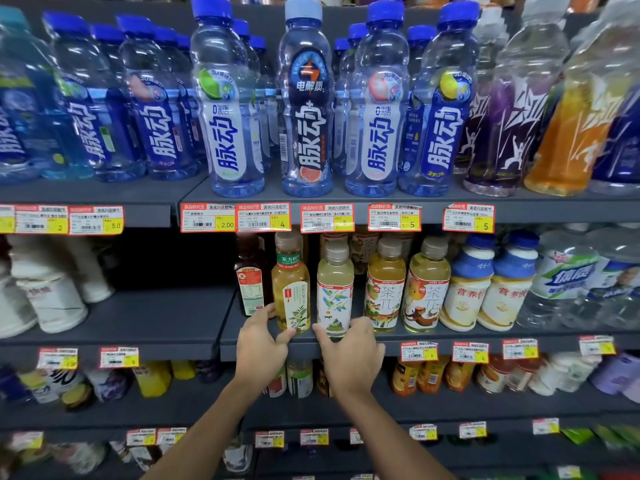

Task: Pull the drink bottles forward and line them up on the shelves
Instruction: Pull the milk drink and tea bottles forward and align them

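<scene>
Arms outstretched; left hand (261, 342), right hand (350, 356) fingers curled, gripping.

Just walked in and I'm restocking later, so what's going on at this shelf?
A person is handling drinks on the dark grey middle shelf. Their left hand grips the base of a golden tea bottle with a green band, their right hand a pale yellow bottle with a white illustrated label beside it. Both stand upright near the front edge.

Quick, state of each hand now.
Left hand: grips the amber tea bottle with green neck label.
Right hand: grips the pale-yellow plastic bottle with bird-print label.
</scene>
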{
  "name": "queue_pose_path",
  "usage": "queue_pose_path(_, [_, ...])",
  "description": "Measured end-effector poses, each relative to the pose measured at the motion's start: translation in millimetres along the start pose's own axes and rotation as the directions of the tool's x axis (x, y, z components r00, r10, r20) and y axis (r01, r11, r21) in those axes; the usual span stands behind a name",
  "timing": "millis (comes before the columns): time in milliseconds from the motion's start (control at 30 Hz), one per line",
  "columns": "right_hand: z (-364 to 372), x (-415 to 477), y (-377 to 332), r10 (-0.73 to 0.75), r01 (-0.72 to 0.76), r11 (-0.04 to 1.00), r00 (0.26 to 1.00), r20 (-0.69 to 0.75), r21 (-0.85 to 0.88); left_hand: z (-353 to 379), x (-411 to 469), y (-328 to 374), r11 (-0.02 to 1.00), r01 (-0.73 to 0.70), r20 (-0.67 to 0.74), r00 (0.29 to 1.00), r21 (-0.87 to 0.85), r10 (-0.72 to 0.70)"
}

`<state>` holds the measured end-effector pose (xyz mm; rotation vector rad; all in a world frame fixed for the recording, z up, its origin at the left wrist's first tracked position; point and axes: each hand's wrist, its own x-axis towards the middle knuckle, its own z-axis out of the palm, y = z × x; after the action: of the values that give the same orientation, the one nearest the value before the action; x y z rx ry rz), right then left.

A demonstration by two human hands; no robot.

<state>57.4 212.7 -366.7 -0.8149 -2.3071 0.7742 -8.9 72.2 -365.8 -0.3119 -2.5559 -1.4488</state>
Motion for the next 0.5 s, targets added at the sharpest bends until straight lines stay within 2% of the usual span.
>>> queue_pose_path(67, [-1, -1, -5, 0.03, -0.03, 0.999, 1.0, -0.001, -0.02, 0, 0, 0, 1.0, -0.006, 0.0, 1.0, -0.002, 0.006])
queue_pose_path(167, [1, -12, -8, -0.002, 0.002, 1.0, 1.0, -0.007, -0.007, -1, 0, -2, 1.0, -0.012, 0.007, 1.0, 0.003, 0.012])
queue_pose_path(367, [4, -22, -3, -0.018, 0.024, 0.992, 0.999, -0.047, 0.12, -2, 2, -4, 0.999, -0.043, 0.007, 0.999, 0.015, 0.043])
queue_pose_path(500, [-1, -11, 2, -0.035, 0.03, 0.987, 0.999, 0.034, 0.158, -2, 1, -4, 0.998, -0.057, 0.005, 0.998, 0.022, 0.057])
